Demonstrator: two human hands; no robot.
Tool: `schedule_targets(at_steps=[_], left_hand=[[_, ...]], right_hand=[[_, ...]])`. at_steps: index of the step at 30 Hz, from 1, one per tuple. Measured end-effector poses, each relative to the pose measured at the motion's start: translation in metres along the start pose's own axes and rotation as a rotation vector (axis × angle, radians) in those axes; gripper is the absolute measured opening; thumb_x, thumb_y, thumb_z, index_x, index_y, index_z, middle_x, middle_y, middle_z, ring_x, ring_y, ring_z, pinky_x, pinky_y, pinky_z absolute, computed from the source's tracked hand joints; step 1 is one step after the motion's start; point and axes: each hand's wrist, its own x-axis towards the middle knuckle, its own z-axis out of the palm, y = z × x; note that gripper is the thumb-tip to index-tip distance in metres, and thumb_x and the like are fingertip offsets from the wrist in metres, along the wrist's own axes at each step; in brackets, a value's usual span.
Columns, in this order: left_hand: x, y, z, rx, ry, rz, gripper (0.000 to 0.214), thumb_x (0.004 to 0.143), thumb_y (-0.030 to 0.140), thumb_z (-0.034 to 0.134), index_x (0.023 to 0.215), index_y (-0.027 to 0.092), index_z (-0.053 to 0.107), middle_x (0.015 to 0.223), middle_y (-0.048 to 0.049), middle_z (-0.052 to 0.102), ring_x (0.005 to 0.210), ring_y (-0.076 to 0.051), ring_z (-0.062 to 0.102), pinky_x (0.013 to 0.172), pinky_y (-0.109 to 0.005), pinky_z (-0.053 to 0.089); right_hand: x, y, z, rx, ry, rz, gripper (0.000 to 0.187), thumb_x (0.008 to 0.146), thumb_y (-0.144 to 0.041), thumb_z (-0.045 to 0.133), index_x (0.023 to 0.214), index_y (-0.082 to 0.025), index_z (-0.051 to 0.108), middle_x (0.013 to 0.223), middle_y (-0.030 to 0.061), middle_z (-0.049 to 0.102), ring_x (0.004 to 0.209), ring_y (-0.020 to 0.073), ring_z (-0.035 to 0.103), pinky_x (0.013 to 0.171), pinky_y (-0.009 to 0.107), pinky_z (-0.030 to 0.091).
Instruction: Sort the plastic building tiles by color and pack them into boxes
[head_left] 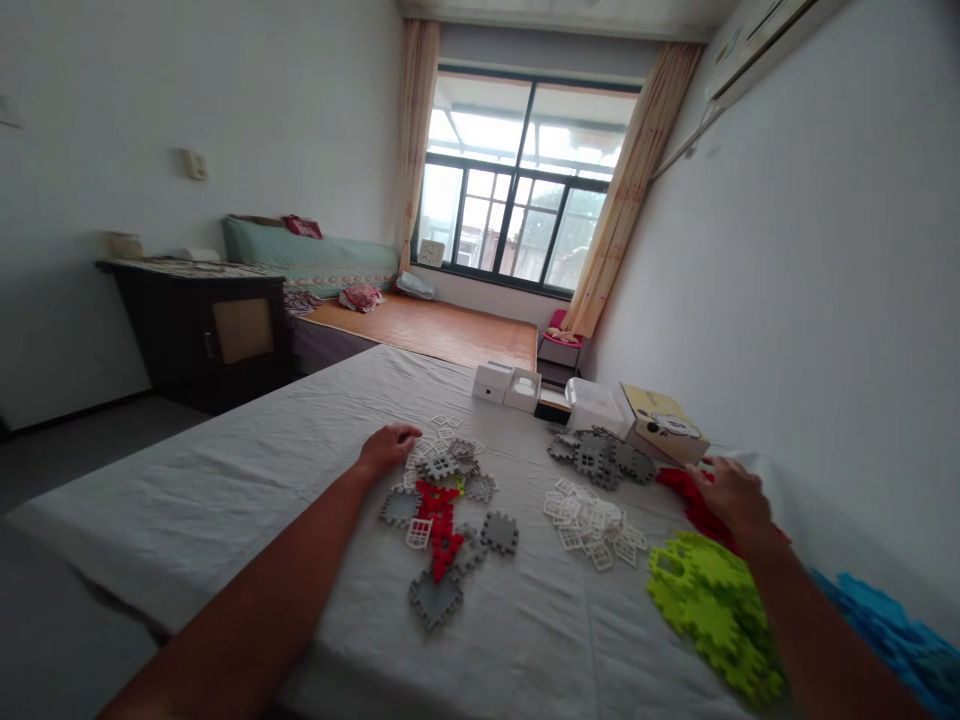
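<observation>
My left hand (388, 447) rests on the cloth-covered table (247, 470), fingers curled down beside a cluster of grey, white and red interlocking tiles (442, 510). My right hand (733, 494) reaches into a pile of red tiles (686, 497), fingers bent over them; whether it grips one is hidden. A heap of lime-green tiles (709, 605) lies just in front of that hand. White lattice tiles (592, 522) sit between the two hands, and dark grey tiles (600, 458) lie farther back.
Blue tiles (892, 630) lie at the right edge by the wall. Small white boxes (508, 385), a clear tub (595, 405) and a cardboard box (664, 422) stand at the table's far end. A dark cabinet (206, 325) and a bed are beyond.
</observation>
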Motion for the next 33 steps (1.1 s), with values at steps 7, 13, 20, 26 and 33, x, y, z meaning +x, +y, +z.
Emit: schedule_targets(at_steps=[7,13,20,26,33], left_hand=[[-0.004,0.001,0.001,-0.024,0.008,-0.028,0.031,0.077,0.025,0.049,0.099,0.022,0.070,0.098,-0.0005,0.071,0.091,-0.016,0.062,0.079,-0.021,0.045],[-0.004,0.000,0.002,-0.039,0.009,-0.007,0.030,0.077,0.024,0.050,0.099,0.022,0.070,0.099,-0.0006,0.070,0.091,-0.016,0.062,0.080,-0.021,0.045],[-0.002,-0.002,0.005,-0.036,0.024,-0.016,0.029,0.077,0.025,0.050,0.097,0.021,0.070,0.096,-0.0010,0.071,0.086,-0.015,0.063,0.076,-0.021,0.045],[-0.002,-0.002,0.005,-0.027,0.017,-0.019,0.030,0.077,0.026,0.050,0.099,0.022,0.070,0.095,-0.0007,0.071,0.085,-0.016,0.063,0.075,-0.021,0.046],[0.000,-0.004,0.007,-0.014,0.020,-0.017,0.030,0.077,0.027,0.050,0.098,0.022,0.070,0.096,-0.0008,0.071,0.086,-0.015,0.063,0.075,-0.020,0.045]], right_hand=[[-0.085,-0.205,-0.039,0.626,-0.413,-0.693,0.031,0.081,-0.037,0.053,0.108,-0.025,0.062,0.106,0.0049,0.065,0.101,0.0219,0.056,0.093,0.038,0.041],[-0.149,-0.288,-0.043,0.702,-0.461,-0.903,0.040,0.086,-0.033,0.049,0.126,-0.027,0.050,0.131,0.0062,0.051,0.118,0.0239,0.043,0.097,0.043,0.037],[-0.161,-0.298,-0.033,0.639,-0.528,-0.948,0.057,0.079,-0.052,0.055,0.131,-0.031,0.043,0.140,0.0045,0.042,0.127,0.0292,0.033,0.100,0.048,0.030],[-0.149,-0.274,-0.023,0.832,-0.534,-0.765,0.042,0.070,-0.042,0.068,0.108,-0.026,0.059,0.113,0.0068,0.061,0.108,0.0242,0.050,0.092,0.039,0.041],[-0.134,-0.265,-0.019,0.984,-0.567,-0.532,0.023,0.073,-0.043,0.064,0.079,-0.021,0.063,0.075,0.0004,0.062,0.069,0.0144,0.056,0.065,0.027,0.045]])
